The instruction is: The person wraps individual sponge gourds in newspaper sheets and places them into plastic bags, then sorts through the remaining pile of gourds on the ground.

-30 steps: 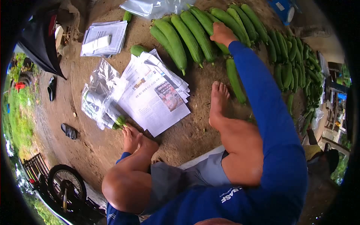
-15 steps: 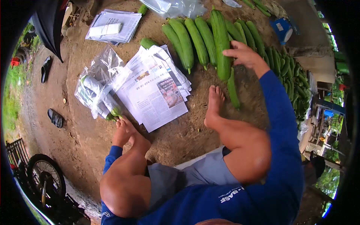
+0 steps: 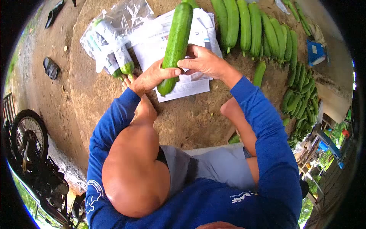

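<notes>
A long green sponge gourd (image 3: 178, 36) is held tilted above the ground in front of me. My left hand (image 3: 150, 77) grips its lower part, with the thumb across the front. From the other side my right hand (image 3: 207, 64) also holds it, thumb on the skin and fingers partly hidden behind. Below the gourd lies a pile of printed paper sheets (image 3: 187, 91). To the left of the sheets, a clear plastic bag (image 3: 131, 36) contains paper-wrapped gourds (image 3: 121, 57) whose green ends stick out near my foot.
A row of sponge gourds (image 3: 231, 28) lies at the upper right, and a single gourd (image 3: 259, 73) is beside my right leg. Farther right is a heap of gourds (image 3: 299, 101). A blue container (image 3: 316, 52) stands behind. Sandals (image 3: 51, 68) and a motorbike wheel (image 3: 29, 131) are at left.
The large gourd has been lifted from the row and brought left over the paper sheets. My left hand has come up and joined the right on it. The view has shifted too.
</notes>
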`<state>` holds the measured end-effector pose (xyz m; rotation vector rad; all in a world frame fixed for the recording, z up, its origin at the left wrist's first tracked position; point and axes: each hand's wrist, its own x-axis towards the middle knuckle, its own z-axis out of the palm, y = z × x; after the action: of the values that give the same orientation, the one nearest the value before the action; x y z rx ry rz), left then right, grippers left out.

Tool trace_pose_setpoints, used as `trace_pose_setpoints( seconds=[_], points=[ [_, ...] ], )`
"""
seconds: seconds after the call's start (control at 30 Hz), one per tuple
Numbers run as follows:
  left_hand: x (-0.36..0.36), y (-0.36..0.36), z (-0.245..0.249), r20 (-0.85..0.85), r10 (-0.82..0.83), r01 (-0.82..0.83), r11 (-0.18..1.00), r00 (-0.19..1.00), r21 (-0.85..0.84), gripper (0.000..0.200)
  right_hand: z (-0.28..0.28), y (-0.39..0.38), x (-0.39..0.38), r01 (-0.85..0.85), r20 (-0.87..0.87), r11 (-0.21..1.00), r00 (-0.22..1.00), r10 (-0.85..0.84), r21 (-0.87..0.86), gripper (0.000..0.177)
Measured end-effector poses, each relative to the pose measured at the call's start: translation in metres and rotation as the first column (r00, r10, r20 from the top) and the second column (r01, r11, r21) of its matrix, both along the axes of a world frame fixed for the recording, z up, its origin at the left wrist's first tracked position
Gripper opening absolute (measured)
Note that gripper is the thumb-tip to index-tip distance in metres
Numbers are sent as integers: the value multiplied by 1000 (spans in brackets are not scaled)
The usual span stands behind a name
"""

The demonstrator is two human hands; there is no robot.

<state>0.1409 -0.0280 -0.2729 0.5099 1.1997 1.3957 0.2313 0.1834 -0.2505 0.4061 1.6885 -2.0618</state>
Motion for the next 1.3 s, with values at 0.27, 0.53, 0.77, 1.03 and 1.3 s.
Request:
trace_pose_setpoints(
  seconds=[0.27, 0.53, 0.77, 1.03, 1.3],
  points=[
    [5, -15, -60, -824, -169, -212, 921, 540, -328, 76, -72, -38, 88, -181, 120, -18, 575, 809, 983, 74],
    [6, -10, -76, -848, -377, -157, 875, 373, -458, 71, -84, -17, 101, -120, 86, -25, 531, 843, 992, 20],
    [4, -17, -86, -846, -339, -122, 900, 412, -420, 74, -49, -26, 87, -32, -57, 81, 464, 884, 996, 6],
    [-9, -25, -106, -786, -248, 33, 960, 566, -279, 63, -40, -11, 45, 205, -305, 226, 612, 729, 952, 5],
    [-27, -20, -96, -457, -162, -18, 931, 875, -364, 62, -83, 13, -4, 104, -339, 417, 769, 542, 903, 16]
  ],
)
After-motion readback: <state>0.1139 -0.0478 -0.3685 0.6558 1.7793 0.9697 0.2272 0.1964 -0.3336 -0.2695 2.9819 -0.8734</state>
